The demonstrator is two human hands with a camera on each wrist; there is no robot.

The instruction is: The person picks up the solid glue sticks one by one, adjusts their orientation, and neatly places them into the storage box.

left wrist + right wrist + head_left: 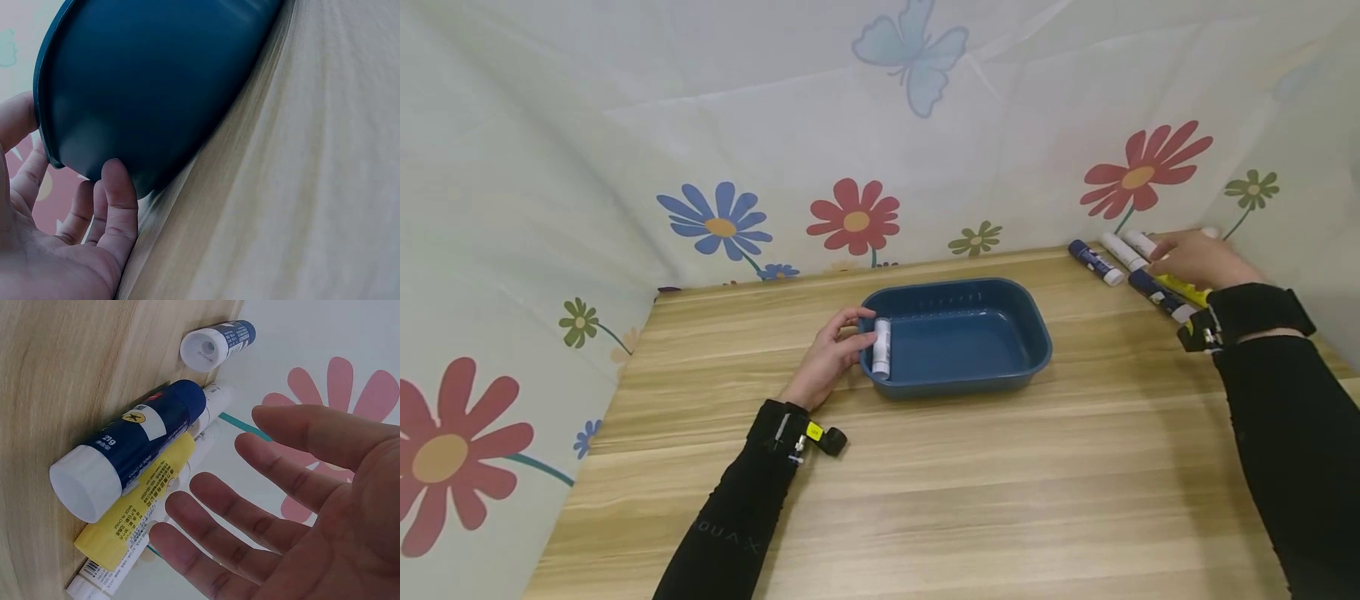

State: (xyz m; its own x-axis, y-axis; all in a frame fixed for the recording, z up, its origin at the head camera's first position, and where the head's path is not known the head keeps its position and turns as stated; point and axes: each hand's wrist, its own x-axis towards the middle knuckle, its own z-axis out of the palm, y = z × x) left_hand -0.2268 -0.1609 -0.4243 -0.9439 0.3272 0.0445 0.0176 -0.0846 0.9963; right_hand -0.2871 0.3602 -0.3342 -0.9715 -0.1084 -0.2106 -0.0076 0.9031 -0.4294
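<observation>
Head view: blue tray [1000,367] sat mid-table [925,483], 1 white glue stick [882,347] lying inside at its left wall. Left hand [832,357] gripped that left rim, fingers curled. Right hand [1197,260], fingers spread, hovered over glue sticks [1157,292] at far right, gripping nothing.
</observation>
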